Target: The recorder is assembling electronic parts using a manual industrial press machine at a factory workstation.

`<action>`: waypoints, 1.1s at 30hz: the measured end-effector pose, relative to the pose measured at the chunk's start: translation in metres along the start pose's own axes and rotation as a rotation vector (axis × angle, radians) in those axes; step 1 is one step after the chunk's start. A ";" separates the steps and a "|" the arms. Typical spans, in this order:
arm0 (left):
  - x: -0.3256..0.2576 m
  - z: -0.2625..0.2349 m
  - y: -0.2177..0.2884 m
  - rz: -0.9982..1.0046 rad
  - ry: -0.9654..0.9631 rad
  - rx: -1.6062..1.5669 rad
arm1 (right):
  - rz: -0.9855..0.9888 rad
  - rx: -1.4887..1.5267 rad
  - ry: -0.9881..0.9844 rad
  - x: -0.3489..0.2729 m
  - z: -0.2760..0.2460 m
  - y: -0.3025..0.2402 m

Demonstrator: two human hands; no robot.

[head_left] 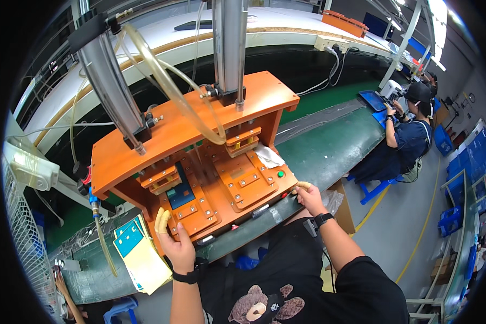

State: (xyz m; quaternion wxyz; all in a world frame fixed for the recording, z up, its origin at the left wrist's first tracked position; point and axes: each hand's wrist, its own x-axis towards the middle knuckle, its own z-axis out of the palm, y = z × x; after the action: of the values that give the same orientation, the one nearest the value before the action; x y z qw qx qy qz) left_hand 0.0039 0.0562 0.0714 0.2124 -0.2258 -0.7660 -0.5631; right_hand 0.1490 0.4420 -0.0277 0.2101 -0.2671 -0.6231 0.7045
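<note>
In front of me stands an orange pneumatic press (200, 135) with two upright metal cylinders. A dark blue flat panel (182, 195) lies in its left fixture; the right fixture (242, 179) shows bare orange plates. My left hand (177, 244) is open at the press's left front corner, its thumb apart from fingers in yellowish finger cots. At the right front corner, my right hand (310, 200) reaches with bent fingers to the edge, near a green button (281, 174). Nothing shows in its grasp, and its fingertips are partly hidden.
A stack of yellow sheets and blue panels (140, 259) lies left of the press. A white cloth (269, 156) rests on its right side. Clear hoses (167, 81) loop over the top. Farther right, a person (413, 129) sits working along the green bench (335, 143).
</note>
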 end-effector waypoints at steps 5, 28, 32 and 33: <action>-0.002 0.001 0.003 -0.050 0.002 -0.028 | -0.022 0.024 -0.003 -0.001 -0.002 0.002; -0.001 0.002 0.009 -0.125 0.039 -0.005 | -0.066 -0.042 0.018 0.002 0.006 0.007; -0.001 0.003 0.007 -0.117 0.043 -0.015 | -0.057 -0.035 0.026 0.003 0.005 0.009; -0.001 0.003 0.008 -0.103 0.035 -0.005 | -0.058 -0.038 0.028 0.003 0.005 0.009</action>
State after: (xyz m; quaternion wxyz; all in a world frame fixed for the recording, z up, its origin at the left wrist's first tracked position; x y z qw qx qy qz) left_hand 0.0089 0.0612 0.0757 0.1959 -0.1768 -0.7715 -0.5790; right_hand 0.1435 0.4390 -0.0371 0.2340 -0.2628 -0.6406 0.6825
